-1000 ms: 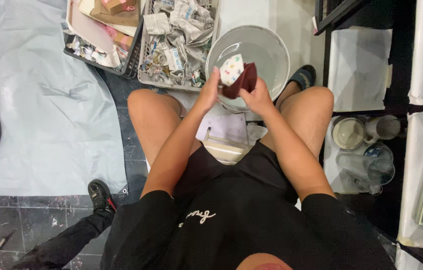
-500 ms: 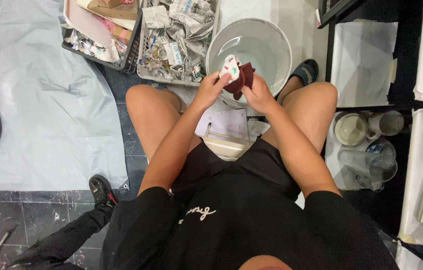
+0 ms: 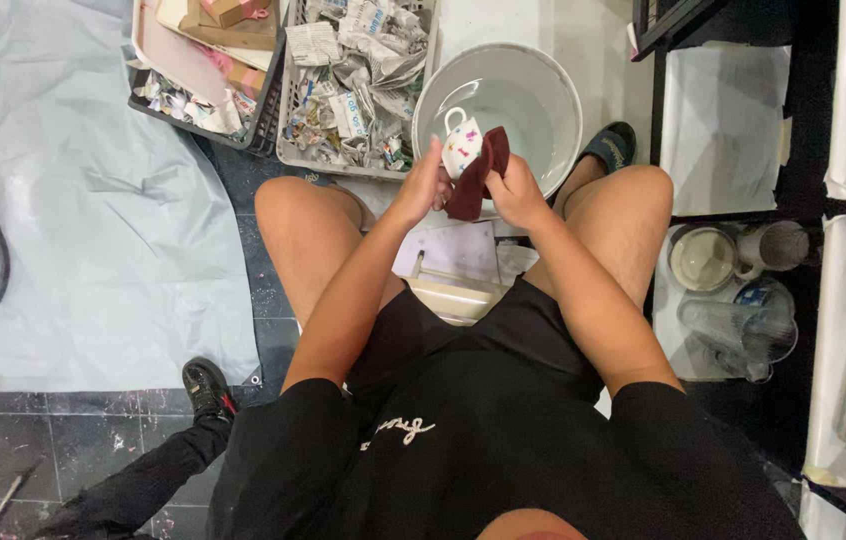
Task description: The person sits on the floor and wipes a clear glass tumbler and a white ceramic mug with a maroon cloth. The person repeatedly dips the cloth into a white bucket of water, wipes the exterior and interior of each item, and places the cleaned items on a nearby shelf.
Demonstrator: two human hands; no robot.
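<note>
I sit on a low stool with my knees apart. My left hand point(image 3: 425, 183) grips a small white cup point(image 3: 461, 143) with coloured spots and a handle at its top. My right hand point(image 3: 515, 190) holds a dark red cloth point(image 3: 478, 175) pressed against the cup's side. Both hands hover over the near rim of a round white basin point(image 3: 543, 100) on the floor.
A grey basket of crumpled newspaper point(image 3: 353, 80) and a dark crate of paper scraps point(image 3: 208, 65) lie beyond my left knee. A pale sheet point(image 3: 73, 230) covers the floor at left. Cups and glasses point(image 3: 733, 285) stand at right. Another person's shoe point(image 3: 208, 388) is at lower left.
The cup has turned in my left hand, its handle now pointing up. The cloth has shifted along the cup's side. My hands stay over the basin.
</note>
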